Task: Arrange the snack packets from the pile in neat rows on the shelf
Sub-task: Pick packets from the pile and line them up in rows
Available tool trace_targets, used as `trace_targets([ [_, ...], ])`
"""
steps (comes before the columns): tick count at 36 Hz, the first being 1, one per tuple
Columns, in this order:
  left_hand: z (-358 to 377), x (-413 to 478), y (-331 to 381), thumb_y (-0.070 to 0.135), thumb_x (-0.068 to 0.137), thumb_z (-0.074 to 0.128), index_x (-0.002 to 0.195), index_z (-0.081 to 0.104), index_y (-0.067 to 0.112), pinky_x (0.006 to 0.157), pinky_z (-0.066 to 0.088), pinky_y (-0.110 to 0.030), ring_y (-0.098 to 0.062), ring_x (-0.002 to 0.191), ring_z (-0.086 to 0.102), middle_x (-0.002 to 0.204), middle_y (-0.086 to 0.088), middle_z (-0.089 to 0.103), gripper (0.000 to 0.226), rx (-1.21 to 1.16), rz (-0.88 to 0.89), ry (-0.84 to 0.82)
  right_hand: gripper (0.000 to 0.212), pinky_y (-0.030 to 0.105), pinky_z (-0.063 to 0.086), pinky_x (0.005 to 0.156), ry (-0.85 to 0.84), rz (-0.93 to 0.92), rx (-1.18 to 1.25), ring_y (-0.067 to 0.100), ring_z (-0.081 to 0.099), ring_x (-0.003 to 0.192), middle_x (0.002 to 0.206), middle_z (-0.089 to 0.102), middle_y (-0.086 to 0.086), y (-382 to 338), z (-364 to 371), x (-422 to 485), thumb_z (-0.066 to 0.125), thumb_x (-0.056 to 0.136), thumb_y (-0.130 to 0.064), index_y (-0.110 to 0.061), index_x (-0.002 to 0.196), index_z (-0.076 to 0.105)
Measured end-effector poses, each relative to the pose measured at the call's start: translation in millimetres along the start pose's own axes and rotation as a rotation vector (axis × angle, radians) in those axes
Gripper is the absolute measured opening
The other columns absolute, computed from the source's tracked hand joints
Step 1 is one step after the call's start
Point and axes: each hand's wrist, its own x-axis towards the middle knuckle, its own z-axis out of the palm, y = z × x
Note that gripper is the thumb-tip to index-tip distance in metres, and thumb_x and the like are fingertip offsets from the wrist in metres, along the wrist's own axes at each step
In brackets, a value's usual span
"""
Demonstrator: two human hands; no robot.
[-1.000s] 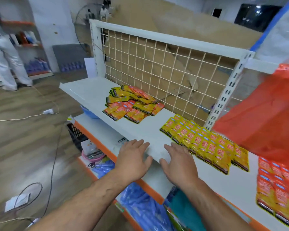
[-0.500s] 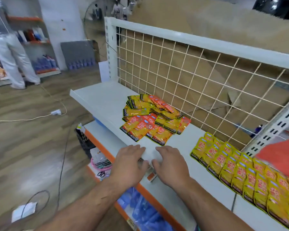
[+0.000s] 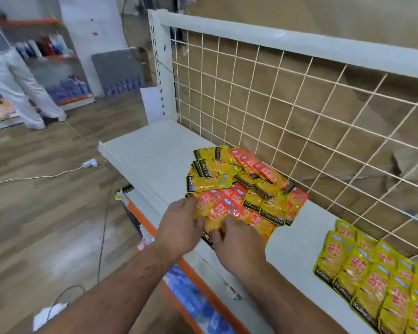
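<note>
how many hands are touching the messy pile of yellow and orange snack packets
2: left hand on the pile at its near-left edge, right hand just beside it.

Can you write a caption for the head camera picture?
Left hand and right hand grip snack packets at the front of the pile on the shelf.

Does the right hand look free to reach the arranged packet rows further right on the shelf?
Probably yes: only bare shelf lies between the right hand and the arranged packet rows, though it is touching the pile.
</note>
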Motion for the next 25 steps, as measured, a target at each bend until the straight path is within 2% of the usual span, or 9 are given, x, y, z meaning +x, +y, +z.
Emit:
trace_targets([
  [3,-1.3,16.9,-4.7,0.041,0.081,0.062,0.131,0.052,0.024,0.089,0.047,-0.038,-0.031,0.105,0.057,0.111,-0.006,0.064,0.054,0.079,-0.048,-0.084,0.04,0.033,0.035,0.064,0.035,0.071,0.036,0.027,0.063,0.095,0.102,0.065,0.004,-4.5,4.8,6.9,0.044,0.095,-0.053,-0.019,0.115,0.05],
  [8,-0.5,31.3,-11.6,0.05,0.078,0.062,0.131,0.046,0.026,0.09,0.048,-0.036,-0.025,0.11,0.06,0.115,-0.002,0.062,0.06,0.081,-0.049,-0.182,0.065,0.033,0.036,0.067,0.098,0.2,0.046,0.025,0.064,0.1,0.107,0.065,0.002,-14.2,9.3,8.0,0.048,0.089,-0.064,-0.019,0.135,0.04],
  [10,-1.8,34.6,-11.0,0.051,0.078,0.063,0.129,0.049,0.026,0.091,0.047,-0.035,-0.024,0.112,0.059,0.117,-0.001,0.062,0.058,0.091,-0.022,-0.206,0.065,0.034,0.035,0.068,0.101,0.247,0.033,0.025,0.063,0.102,0.109,0.064,0.002,-18.9,9.8,8.4,0.052,0.087,-0.064,-0.02,0.133,0.037],
  [13,-7.8,42.0,-11.5,0.052,0.078,0.066,0.116,0.052,0.025,0.085,0.047,-0.033,-0.024,0.107,0.061,0.111,0.001,0.063,0.048,0.087,-0.022,-0.25,0.06,0.035,0.039,0.068,0.121,0.32,0.081,0.025,0.064,0.1,0.106,0.065,0.001,-27.2,12.2,10.4,0.06,0.084,-0.063,-0.022,0.12,0.036],
  [17,-12.5,51.0,-19.6,0.041,0.081,0.068,0.104,0.052,0.024,0.077,0.046,-0.031,-0.028,0.099,0.062,0.103,-0.001,0.067,0.033,-0.025,-0.018,-0.323,0.063,0.033,0.036,0.064,0.172,0.448,0.189,0.027,0.065,0.098,0.104,0.066,0.001,-38.9,17.2,11.5,0.073,0.077,-0.054,-0.022,0.114,0.033],
  [21,-15.2,55.9,-30.7,0.022,0.084,0.057,0.09,0.052,0.025,0.08,0.05,-0.035,-0.027,0.092,0.06,0.098,-0.001,0.066,0.008,-0.162,0.002,-0.342,0.071,0.034,0.041,0.068,0.238,0.563,0.319,0.03,0.064,0.101,0.109,0.066,0.003,-50.4,21.4,11.4,0.082,0.072,-0.039,-0.022,0.12,0.032],
  [25,-22.8,63.6,-31.4,0.019,0.081,0.061,0.078,0.05,0.029,0.081,0.05,-0.034,-0.024,0.091,0.06,0.094,0.004,0.063,0.015,-0.298,-0.011,-0.395,0.065,0.032,0.044,0.068,0.279,0.66,0.455,0.027,0.065,0.097,0.106,0.067,0.002,-54.4,22.2,14.7,0.082,0.073,-0.027,-0.019,0.117,0.036],
])
